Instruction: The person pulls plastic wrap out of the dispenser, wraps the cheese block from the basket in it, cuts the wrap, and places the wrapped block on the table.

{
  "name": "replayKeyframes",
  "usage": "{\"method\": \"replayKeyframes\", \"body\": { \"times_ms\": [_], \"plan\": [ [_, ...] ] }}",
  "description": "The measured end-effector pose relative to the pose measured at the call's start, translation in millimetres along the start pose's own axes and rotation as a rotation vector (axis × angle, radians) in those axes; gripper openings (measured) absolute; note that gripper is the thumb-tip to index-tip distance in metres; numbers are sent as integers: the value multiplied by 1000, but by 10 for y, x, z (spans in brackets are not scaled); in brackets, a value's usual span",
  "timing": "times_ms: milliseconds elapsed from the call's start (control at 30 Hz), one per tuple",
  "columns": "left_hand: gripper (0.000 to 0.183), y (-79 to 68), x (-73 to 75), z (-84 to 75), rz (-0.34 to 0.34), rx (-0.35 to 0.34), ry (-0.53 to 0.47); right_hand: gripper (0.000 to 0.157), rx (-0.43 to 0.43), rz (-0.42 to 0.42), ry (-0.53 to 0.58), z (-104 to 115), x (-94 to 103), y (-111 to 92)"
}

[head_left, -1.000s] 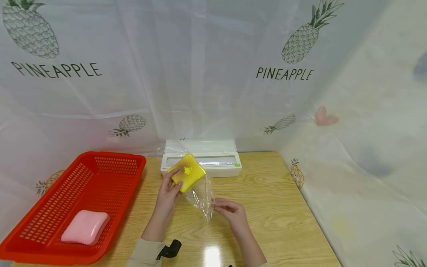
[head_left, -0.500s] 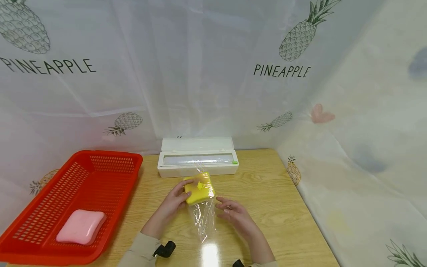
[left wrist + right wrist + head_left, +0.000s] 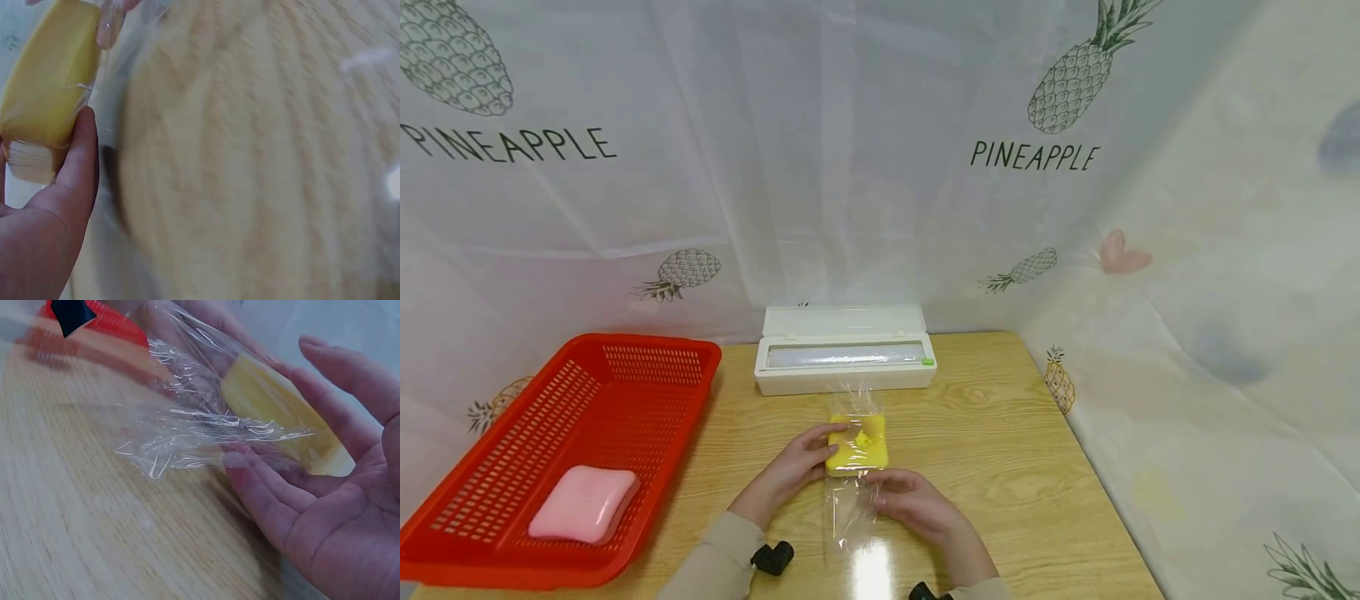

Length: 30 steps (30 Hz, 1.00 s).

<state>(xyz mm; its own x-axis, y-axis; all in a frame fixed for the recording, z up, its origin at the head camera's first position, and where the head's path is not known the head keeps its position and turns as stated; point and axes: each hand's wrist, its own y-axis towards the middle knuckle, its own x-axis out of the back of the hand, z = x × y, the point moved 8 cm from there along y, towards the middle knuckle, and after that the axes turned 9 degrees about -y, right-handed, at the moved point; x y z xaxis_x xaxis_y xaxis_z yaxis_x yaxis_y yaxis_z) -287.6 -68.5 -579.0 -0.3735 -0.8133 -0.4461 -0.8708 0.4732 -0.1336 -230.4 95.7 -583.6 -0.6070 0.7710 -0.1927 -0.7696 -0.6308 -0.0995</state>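
A yellow, rounded square block (image 3: 857,454) with a brownish patch and a small yellow shape on top is wrapped in clear plastic film (image 3: 852,521). My left hand (image 3: 792,468) grips the block's left side between thumb and fingers; the left wrist view shows its thumb against the edge of the yellow block (image 3: 53,75). At the block's lower right, my right hand (image 3: 917,504) touches the film with extended fingers. Seen from the right wrist, its thumb stands apart and the crinkled film (image 3: 181,434) lies over its fingertips. Loose film sticks out beyond the block's near and far ends.
Behind the block stands a white cling film dispenser (image 3: 846,382), lid up, a roll visible inside and a green slider at its right. At the left, a red plastic basket (image 3: 688,442) holds a pink block (image 3: 583,504). Pineapple-printed cloth (image 3: 850,167) hangs behind the wooden table (image 3: 1000,433).
The yellow block has come down and toward me, from in front of the dispenser, and turned level. My right hand left the film's loose end and came to the block's lower right.
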Motion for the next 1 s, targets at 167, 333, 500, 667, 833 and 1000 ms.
{"method": "replayKeyframes", "body": {
  "times_ms": [167,333,500,667,833,1000],
  "plan": [
    [44,-3,54,89,9,26,-28,46,-45,-40,-9,-87,24,26],
    [49,-66,71,95,48,33,-46,47,-57,-67,6,-138,49,32],
    [56,-239,71,70,103,65,39,46,-41,-49,38,-154,47,30],
    [54,-412,26,97,165,120,108,48,-38,-32,67,-160,57,16],
    [47,-492,-78,170,232,146,97,47,-50,-15,82,-193,83,9],
    [44,-520,-61,222,231,115,145,43,-63,25,97,-227,57,36]
  ]
}}
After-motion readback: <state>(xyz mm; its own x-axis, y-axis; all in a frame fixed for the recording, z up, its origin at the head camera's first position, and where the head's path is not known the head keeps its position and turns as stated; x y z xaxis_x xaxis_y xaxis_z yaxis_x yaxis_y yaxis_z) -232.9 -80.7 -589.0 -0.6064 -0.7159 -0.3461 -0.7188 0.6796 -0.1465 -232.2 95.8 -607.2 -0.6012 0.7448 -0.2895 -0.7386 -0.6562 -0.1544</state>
